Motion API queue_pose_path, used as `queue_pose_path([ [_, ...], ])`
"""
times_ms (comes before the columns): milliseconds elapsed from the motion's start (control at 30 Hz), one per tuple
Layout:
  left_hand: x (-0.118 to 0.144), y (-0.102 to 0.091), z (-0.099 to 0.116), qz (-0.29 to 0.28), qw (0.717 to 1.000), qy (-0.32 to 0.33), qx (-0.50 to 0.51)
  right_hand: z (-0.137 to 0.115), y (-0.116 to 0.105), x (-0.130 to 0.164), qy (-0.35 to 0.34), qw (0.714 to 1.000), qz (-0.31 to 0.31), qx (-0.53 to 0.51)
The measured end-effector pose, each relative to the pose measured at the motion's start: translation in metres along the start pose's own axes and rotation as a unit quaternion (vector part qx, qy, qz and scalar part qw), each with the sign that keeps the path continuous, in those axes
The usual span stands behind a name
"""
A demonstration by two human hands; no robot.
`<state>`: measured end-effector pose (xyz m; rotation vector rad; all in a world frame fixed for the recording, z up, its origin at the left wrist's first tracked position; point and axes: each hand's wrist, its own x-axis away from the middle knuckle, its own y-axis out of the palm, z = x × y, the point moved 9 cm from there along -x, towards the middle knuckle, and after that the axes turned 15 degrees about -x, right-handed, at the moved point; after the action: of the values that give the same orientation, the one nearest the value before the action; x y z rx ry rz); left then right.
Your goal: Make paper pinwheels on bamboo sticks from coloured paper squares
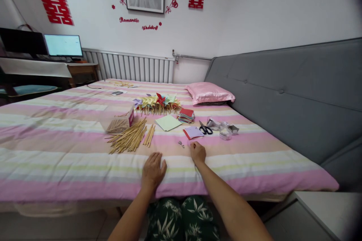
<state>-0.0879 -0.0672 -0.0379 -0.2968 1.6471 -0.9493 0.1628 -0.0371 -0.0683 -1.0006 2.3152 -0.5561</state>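
Head view first, and both hands are down on the striped bedspread (70, 165). Left hand (153, 170) lies flat, palm down, fingers loosely spread and holding nothing. Right hand (198, 153) sits at about two o'clock from it, fingers curled in toward the cloth; whether they pinch anything, I cannot tell. Just off the right hand at eleven o'clock lies a tiny cluster of small metal bits (181, 144), close but apart from the fingertips. At twelve o'clock from that hand sits a pink paper square (193, 132), with black scissors (206, 129) right beside it at three o'clock. Over at eleven o'clock from the left hand, a loose heap of wooden sticks (128, 138) fans out, a clear box (120, 122) just behind. Further up the bed, a green paper sheet (168, 122), a stack of coloured paper (186, 115) and a row of paper pinwheels (157, 101). Pink pillow (209, 92) at one o'clock.
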Motion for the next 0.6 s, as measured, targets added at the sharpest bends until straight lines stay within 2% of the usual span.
queue_pose_path([
  [600, 0.0003, 0.0007, -0.0018, -0.018, 1.000, -0.009, 0.010, -0.0018, -0.0012, 0.0005, 0.000, 1.000, -0.004, -0.031],
])
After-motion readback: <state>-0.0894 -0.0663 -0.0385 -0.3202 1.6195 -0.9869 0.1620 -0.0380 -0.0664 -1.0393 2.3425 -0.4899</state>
